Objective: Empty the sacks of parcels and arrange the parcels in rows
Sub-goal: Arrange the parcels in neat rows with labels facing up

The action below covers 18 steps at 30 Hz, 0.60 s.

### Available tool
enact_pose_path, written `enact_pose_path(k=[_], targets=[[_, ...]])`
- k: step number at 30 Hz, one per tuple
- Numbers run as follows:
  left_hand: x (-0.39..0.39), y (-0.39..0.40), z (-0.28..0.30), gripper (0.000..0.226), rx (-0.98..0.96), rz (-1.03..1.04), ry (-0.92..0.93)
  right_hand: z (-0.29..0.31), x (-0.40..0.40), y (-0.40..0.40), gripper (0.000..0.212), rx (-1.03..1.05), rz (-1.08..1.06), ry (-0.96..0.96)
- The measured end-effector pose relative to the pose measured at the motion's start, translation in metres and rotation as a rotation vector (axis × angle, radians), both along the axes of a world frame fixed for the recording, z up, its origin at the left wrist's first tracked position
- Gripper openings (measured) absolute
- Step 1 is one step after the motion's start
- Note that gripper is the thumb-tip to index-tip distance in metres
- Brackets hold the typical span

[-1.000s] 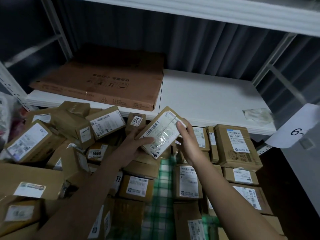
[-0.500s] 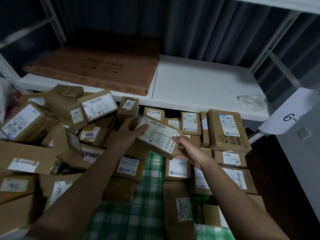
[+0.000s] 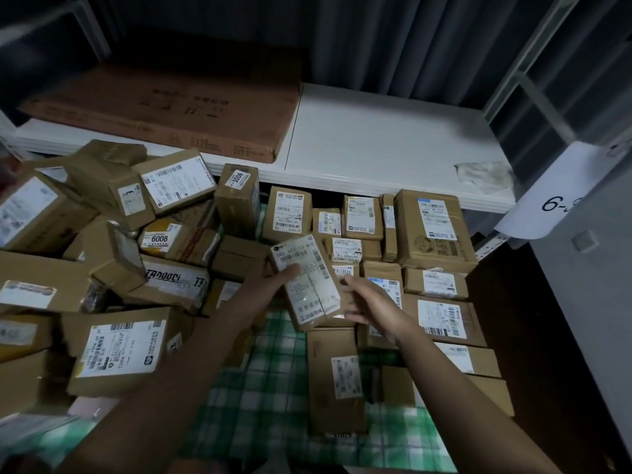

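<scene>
Lowered parcel (image 3: 307, 282), label "502 602 12 815"; left hand (image 3: 270, 285) grips it, right hand (image 3: 372, 307) fingers relaxed, apart.

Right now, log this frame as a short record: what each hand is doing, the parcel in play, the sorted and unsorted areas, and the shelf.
left hand: grips the held parcel's left edge
right hand: fingers spread beside the parcel, seemingly not gripping
held parcel: label up, above green checked cloth
sorted rows: right side, labels up
unsorted pile: left side, jumbled
shelf: holds flat brown carton
</scene>
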<state>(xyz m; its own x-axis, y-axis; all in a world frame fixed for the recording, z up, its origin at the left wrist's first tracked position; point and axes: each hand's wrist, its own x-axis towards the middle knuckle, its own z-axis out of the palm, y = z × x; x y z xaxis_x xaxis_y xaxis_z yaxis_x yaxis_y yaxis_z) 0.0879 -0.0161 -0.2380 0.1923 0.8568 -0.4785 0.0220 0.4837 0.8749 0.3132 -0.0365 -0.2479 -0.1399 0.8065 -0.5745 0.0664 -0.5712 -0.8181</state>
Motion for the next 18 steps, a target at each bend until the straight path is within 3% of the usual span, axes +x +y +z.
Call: enact_pose_path(k=[4, 8, 10, 12, 15, 18], targets=[[0.004, -0.015, -0.006, 0.024, -0.05, -0.118, 0.024, 0.004, 0.005, -0.02, 0.017, 0.08, -0.123, -0.006], [0.011, -0.033, -0.019, 0.056, -0.167, -0.201, 0.051, 0.001, 0.008, -0.05, 0.014, 0.144, -0.131, -0.172], [0.019, -0.041, -0.023, 0.046, -0.169, -0.213, 0.062, -0.002, 0.006, -0.067, 0.032, 0.12, -0.038, -0.189], [0.03, -0.052, -0.026, 0.034, -0.155, -0.243, 0.064, -0.004, 0.003, -0.085, 0.07, 0.164, 0.078, -0.227], [0.044, -0.069, -0.03, 0.04, -0.195, -0.278, 0.009, -0.013, 0.0, -0.103, 0.099, 0.395, 0.236, -0.453], [0.051, -0.083, -0.035, 0.064, -0.244, -0.286, 0.036, -0.016, 0.005, -0.116, 0.114, 0.383, 0.326, -0.752]])
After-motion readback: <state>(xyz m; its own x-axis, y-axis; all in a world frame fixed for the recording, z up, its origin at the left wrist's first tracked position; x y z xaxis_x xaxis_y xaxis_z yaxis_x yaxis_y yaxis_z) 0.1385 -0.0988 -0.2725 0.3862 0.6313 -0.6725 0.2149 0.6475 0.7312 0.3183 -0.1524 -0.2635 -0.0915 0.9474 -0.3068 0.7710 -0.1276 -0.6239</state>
